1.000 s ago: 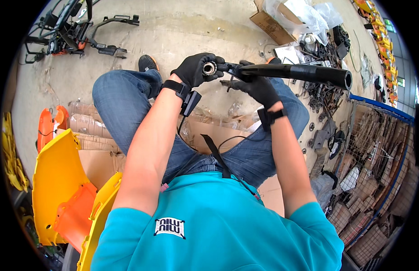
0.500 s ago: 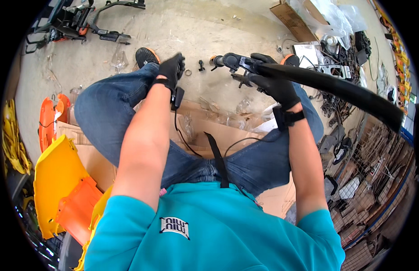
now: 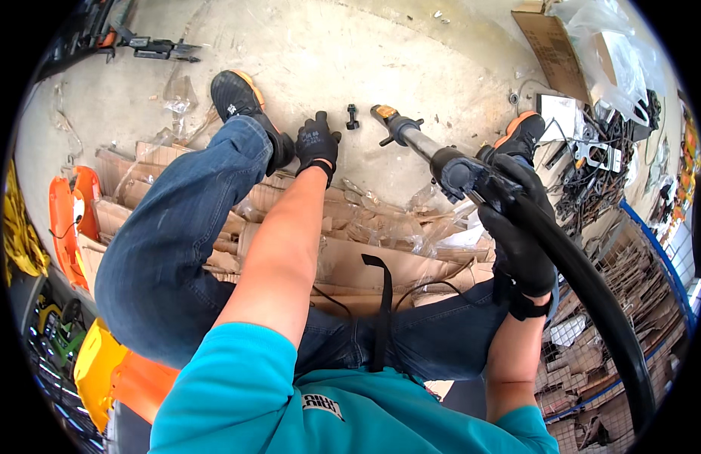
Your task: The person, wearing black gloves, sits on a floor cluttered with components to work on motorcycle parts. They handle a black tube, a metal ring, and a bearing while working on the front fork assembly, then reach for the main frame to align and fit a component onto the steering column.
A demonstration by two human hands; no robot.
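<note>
My right hand (image 3: pixel 521 234), in a black glove, grips a long black steering tube (image 3: pixel 592 303) with a clamp-like joint (image 3: pixel 455 175). From the joint a bare metal shaft slants away to a brass-coloured end. The tube's curved black length runs past my wrist toward the lower right. My left hand (image 3: pixel 318 141), also in a black glove, is down at the floor beside my left shoe, fingers bent and closed. What they hold, if anything, is hidden. Just right of it stands a small black bolt-like part (image 3: pixel 352 117).
Flattened cardboard (image 3: pixel 343 261) lies beneath my legs. Orange (image 3: pixel 67 219) and yellow panels (image 3: pixel 97 371) are at the left. Black metal parts (image 3: pixel 585 170) are heaped at the right, near an open carton (image 3: pixel 551 49) with plastic. A wire-mesh cage (image 3: pixel 615 325) holds cardboard.
My left hand has come down beside the bolt-like part, and the small ring seen there is now hidden. My right hand has drawn nearer and tilted the tube, its black end swinging down.
</note>
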